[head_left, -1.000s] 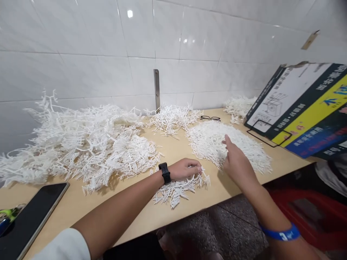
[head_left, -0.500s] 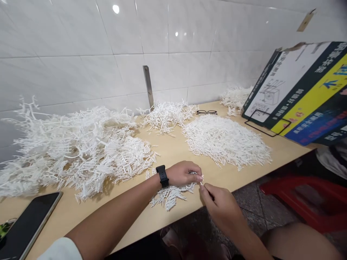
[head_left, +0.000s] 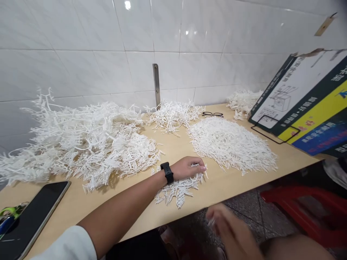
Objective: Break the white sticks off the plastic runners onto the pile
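Note:
My left hand (head_left: 189,168), with a black watch (head_left: 166,172) on the wrist, is closed on thin white plastic sticks; a few ends poke out past the thumb and fingertips. Under it on the tabletop lies a small heap of the same white sticks (head_left: 180,193). My right hand (head_left: 225,225) is off the table's front edge, low and smeared by motion. Its fingers look curled, with small white bits showing between them. To the right behind my left hand spreads a flat pile of loose white sticks (head_left: 230,144).
Branching white plastic sprues (head_left: 89,141) cover the left, with a smaller clump (head_left: 173,115) by the wall. Eyeglasses (head_left: 213,114), a printed box (head_left: 306,104) and a black wire stand (head_left: 275,130) are at the back right. A phone (head_left: 40,213) lies front left; a red stool (head_left: 300,206) stands right.
My right hand has moved away from the left hand, down past the table's edge. My left hand stays over the small heap. The view has shifted slightly.

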Tool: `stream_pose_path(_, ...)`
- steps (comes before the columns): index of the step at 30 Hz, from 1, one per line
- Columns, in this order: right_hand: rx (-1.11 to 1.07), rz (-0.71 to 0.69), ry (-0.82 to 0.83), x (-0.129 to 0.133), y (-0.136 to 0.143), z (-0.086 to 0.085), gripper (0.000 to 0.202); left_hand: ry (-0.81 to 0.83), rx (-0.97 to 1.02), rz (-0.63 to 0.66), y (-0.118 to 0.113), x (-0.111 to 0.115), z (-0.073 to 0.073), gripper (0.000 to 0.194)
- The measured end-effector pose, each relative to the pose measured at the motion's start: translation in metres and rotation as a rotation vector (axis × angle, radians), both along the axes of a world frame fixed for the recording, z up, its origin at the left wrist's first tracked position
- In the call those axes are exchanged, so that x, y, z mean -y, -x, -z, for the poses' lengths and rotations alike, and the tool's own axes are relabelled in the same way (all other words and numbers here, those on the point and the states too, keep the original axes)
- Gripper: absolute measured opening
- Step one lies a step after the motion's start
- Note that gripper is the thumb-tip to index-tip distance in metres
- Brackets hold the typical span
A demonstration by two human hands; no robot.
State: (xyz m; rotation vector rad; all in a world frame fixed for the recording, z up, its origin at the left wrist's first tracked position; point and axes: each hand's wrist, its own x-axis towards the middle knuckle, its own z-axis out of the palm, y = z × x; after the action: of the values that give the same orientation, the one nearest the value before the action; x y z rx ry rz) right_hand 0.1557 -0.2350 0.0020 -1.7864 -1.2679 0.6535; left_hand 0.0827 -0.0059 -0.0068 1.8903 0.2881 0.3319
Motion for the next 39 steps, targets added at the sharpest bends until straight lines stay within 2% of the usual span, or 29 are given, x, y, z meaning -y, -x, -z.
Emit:
stream_pose_path(4, 0.359, 0.134, -0.094, -0.059, -0.073, -0.016, 0.029, 0.051, 0.020, -0.005, 0.003, 0.001, -0.002, 0.037)
stream_pose_path(7, 0.553, 0.242, -0.204, -0.090, -0.098, -0.017, 0.043, 0.081, 0.049, -0.042, 0.004, 0.002, 0.000, 0.036)
stream_pose_path(10, 0.377, 0.250, -0.156, -0.093, -0.085, -0.010, 0.037, 0.106, 0.044, -0.073, 0.003, 0.002, 0.002, 0.036)
stream_pose_path(13, 0.130, 0.097, -0.026, -0.089, -0.062, 0.002, 0.041, 0.090, 0.043, -0.056, 0.003, 0.002, 0.001, 0.035)
stream_pose_path(15, 0.112, 0.007, -0.020, -0.091, -0.052, 0.009, 0.038, 0.075, 0.062, -0.039, 0.002, 0.003, 0.000, 0.033)
stream_pose_path(19, 0.135, -0.062, -0.093, -0.099, -0.044, 0.017, 0.037, 0.035, 0.039, -0.082, 0.002, 0.005, 0.000, 0.027)
stream_pose_path(22, 0.104, -0.070, -0.115, -0.099, -0.040, 0.021, 0.038, 0.018, 0.033, -0.104, 0.002, 0.008, -0.001, 0.026)
stream_pose_path(26, 0.082, -0.045, -0.055, -0.097, -0.035, 0.023, 0.035, 0.012, 0.041, -0.100, 0.001, 0.007, 0.000, 0.030)
stream_pose_path(29, 0.135, 0.012, -0.043, -0.098, -0.033, 0.020, 0.033, 0.072, 0.039, -0.057, 0.002, 0.003, 0.001, 0.038)
stream_pose_path(33, 0.133, 0.051, -0.038, -0.100, -0.032, 0.016, 0.034, 0.159, 0.064, -0.088, 0.002, 0.000, 0.002, 0.042)
stream_pose_path(39, 0.089, 0.044, -0.054, -0.100, -0.034, 0.019, 0.034, 0.131, 0.020, -0.087, 0.003, -0.001, 0.000, 0.043)
